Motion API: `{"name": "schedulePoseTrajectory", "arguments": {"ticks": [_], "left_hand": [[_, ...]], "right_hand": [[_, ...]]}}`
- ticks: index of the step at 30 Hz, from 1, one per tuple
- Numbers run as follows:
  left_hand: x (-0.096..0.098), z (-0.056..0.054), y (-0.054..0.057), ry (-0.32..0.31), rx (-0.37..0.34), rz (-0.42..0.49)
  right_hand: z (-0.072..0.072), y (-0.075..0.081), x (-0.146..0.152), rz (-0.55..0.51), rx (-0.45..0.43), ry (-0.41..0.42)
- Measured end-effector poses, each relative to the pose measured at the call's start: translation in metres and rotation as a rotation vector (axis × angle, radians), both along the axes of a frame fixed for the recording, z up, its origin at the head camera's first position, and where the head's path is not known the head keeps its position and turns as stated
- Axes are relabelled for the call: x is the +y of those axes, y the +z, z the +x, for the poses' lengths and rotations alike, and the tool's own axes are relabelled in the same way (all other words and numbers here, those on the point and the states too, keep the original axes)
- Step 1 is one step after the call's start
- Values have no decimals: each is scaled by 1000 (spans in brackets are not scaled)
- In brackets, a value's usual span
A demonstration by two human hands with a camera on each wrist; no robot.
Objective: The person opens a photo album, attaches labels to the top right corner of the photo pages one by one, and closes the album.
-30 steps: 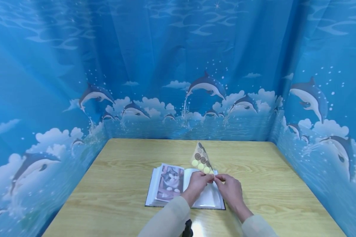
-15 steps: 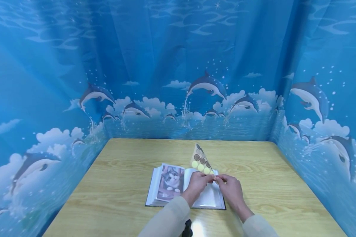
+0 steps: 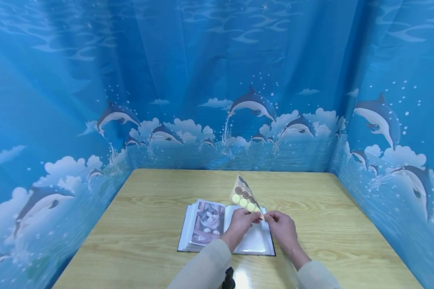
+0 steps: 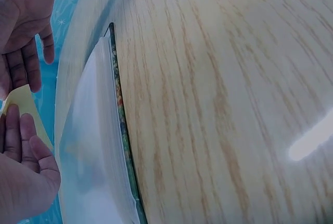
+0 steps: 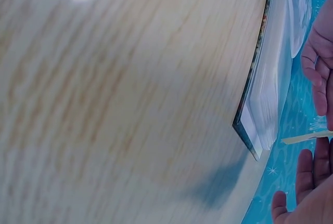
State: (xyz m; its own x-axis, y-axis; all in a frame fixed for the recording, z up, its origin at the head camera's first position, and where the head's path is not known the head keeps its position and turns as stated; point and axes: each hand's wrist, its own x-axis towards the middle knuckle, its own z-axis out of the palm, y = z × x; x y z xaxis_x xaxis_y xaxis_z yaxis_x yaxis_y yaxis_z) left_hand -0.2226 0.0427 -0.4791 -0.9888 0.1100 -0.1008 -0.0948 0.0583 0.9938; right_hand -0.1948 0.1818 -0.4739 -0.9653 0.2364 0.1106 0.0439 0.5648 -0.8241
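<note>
A sheet of round stickers [image 3: 244,196], with yellow and brown circles, stands tilted up above the right page of an open photo album [image 3: 253,241]. My left hand [image 3: 238,226] pinches its lower edge. At the sheet's lower right corner, my right hand [image 3: 283,232] pinches with thumb and forefinger; whether a sticker is lifting there is too small to tell. In the left wrist view, the back of the sticker sheet [image 4: 32,110] shows plain yellow behind the left fingers. The right wrist view shows the sheet [image 5: 307,137] nearly edge-on between the hands.
On the album's left page is a cat photo [image 3: 208,222]. The album lies on a wooden table [image 3: 148,224], enclosed by a blue dolphin-print curtain [image 3: 188,80] at the back and sides. A small black object [image 3: 229,278] shows at the bottom edge.
The sticker sheet has tipped slightly to the left. My right hand has shifted a little to the right, and the sheet's lower right corner shows more between the hands.
</note>
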Motion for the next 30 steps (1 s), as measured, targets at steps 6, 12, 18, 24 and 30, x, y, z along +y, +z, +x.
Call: {"name": "schedulePoseTrajectory", "arguments": {"ticks": [6, 12, 18, 24, 30], "left_hand": [[0, 0, -2, -15, 18, 38], [1, -1, -2, -9, -13, 59], [1, -1, -3, 17, -37, 91], [1, 2, -5, 16, -25, 122], [6, 8, -6, -82, -64, 98]], "right_hand": [[2, 0, 4, -56, 0, -15], [3, 4, 6, -100, -23, -39], [3, 9, 13, -139, -27, -82], [2, 12, 27, -163, -6, -149], [0, 14, 36, -209, -31, -165]]}}
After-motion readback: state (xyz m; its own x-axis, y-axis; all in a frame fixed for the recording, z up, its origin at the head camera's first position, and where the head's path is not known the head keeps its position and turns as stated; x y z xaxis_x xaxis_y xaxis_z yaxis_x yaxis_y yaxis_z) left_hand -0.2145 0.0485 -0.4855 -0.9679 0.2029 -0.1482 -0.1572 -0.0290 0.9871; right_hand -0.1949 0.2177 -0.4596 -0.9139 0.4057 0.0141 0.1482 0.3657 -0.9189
